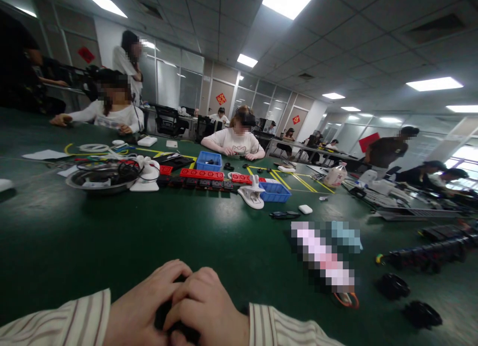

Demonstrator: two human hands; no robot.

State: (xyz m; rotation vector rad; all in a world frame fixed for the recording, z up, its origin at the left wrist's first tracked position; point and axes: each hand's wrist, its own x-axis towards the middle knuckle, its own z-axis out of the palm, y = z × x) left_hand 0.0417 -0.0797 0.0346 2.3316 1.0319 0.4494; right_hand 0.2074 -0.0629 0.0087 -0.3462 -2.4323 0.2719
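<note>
My left hand (144, 303) and my right hand (207, 306) rest together on the green table (112, 236) at the bottom edge. Both are curled round a small black object (166, 313) between the palms; most of it is hidden, so I cannot name it. Striped sleeves cover both wrists.
A metal bowl (102, 179) of cables stands far left, with red power strips (201, 174), two blue bins (275, 191) and a white clip beside them. Black parts (392, 285) and a dark strip (429, 256) lie at right. Several people sit at the far side.
</note>
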